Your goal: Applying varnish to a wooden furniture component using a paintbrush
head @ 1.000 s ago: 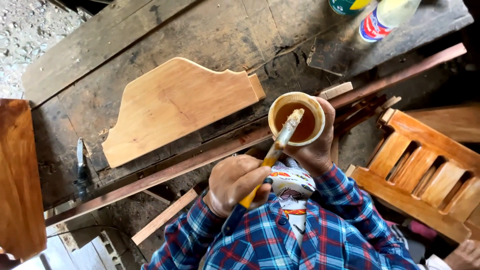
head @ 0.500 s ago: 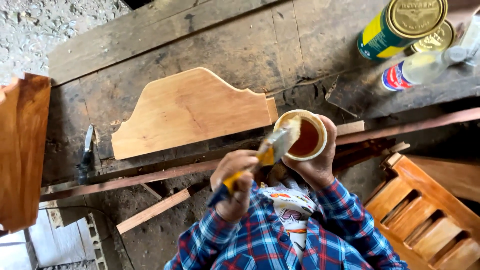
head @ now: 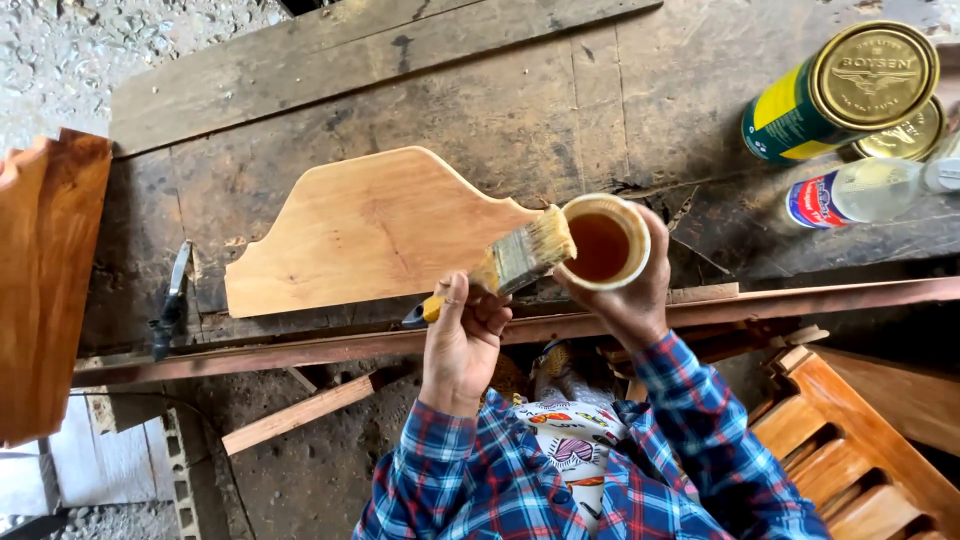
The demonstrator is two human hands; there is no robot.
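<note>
Now the paintbrush (head: 525, 255) has come out of the cup (head: 603, 242): half a second ago its bristles were dipped over the amber liquid, and they now rest just outside the cup's left rim, pale and fanned, pointing up and right. The cup, a small round container of brown varnish-like liquid, is lifted in front of the person's chest, above the edge of the workbench (head: 560, 110).

The left hand (head: 462, 335) is closed around the brush's yellow handle, knuckles up, wrist bent, its plaid sleeve reaching in from the bottom of the view. The right hand (head: 625, 295) is wrapped around the cup from below and behind, fingers curled on its side, holding it level.

Just beyond the brush lies a pale, unfinished wooden panel (head: 370, 235) with a curved top edge, flat on the dark, worn bench. A long reddish wooden strip (head: 800, 298) runs along the bench's near edge. At upper right stand a green and yellow can (head: 835, 95) with a gold lid and a clear bottle (head: 860, 190). A slatted wooden frame (head: 860, 450) sits at lower right.
</note>
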